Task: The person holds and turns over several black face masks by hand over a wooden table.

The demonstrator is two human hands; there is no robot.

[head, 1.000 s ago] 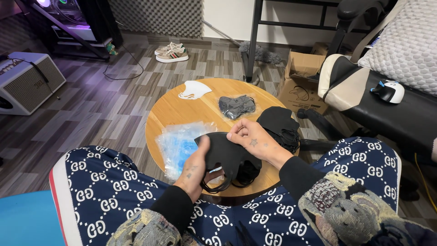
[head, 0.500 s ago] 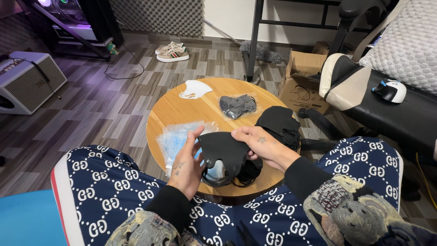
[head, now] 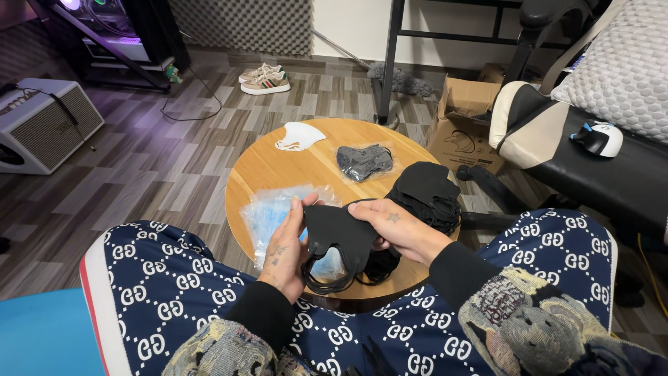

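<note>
While the left hand (head: pixel 285 254) and right hand (head: pixel 400 228) each keep a closed grip on the black mask (head: pixel 337 235) above the round table (head: pixel 278 170), it hides their fingertips and part of the blue packet (head: pixel 268 212).

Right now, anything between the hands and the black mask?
Nothing visible. Both the left hand and the right hand already grip the black mask directly, above the clear packet of blue masks on the round table.
</note>
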